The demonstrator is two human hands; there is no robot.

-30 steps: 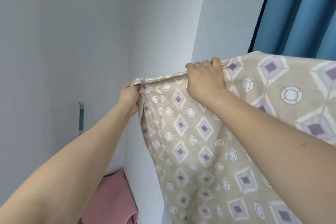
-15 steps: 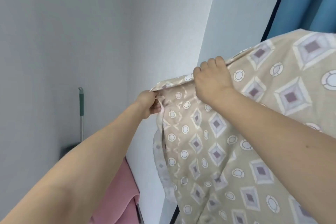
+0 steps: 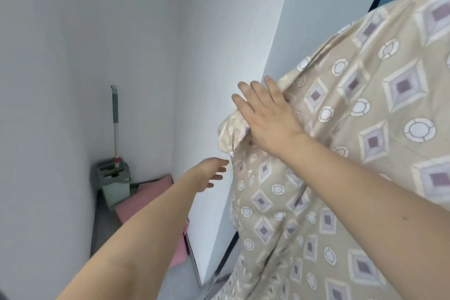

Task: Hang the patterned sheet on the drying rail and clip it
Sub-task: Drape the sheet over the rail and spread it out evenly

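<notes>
Head view: patterned sheet (image 3: 365,129) hangs on right side of frame, top edge running up to right, bunched corner at its left end; drying rail itself not visible under fabric. Right hand (image 3: 270,119) lies flat on bunched corner, fingers straight and spread, pinching nothing. Left hand (image 3: 209,174) is lower, just left of sheet's hanging side edge, fingers loose and apart, not touching. Judgement: right hand nearer to corner; clip not in sight, so clipping not yet done
</notes>
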